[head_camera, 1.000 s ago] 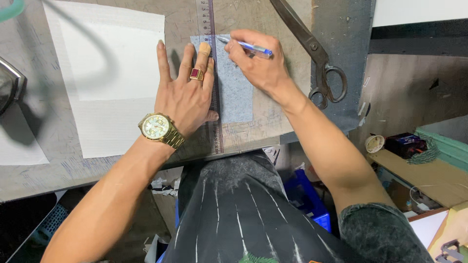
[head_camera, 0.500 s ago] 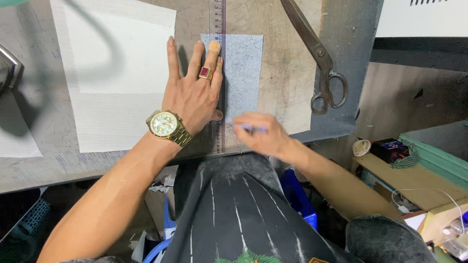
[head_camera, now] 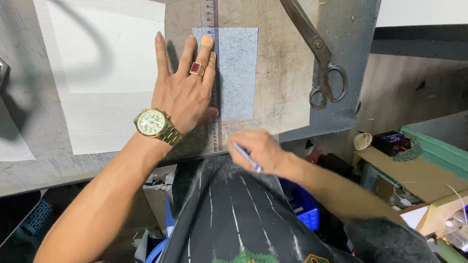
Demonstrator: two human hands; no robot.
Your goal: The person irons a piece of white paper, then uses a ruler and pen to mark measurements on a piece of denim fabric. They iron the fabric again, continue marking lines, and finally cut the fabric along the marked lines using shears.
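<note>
My left hand lies flat with fingers spread on a long ruler, pressing it against the left edge of a blue-grey rectangular piece of material on the work table. It wears a gold watch and a red-stone ring, with a plaster on one fingertip. My right hand is at the table's near edge, just below the blue-grey piece, gripping a blue pen; it is blurred.
A large white sheet lies left of my left hand. Big metal scissors rest on the table to the right. Boxes, a blue crate and clutter sit below and right of the table.
My right hand with the pen has travelled from the top of the blue-grey piece down along the ruler to the table's near edge. My left hand has stayed on the ruler.
</note>
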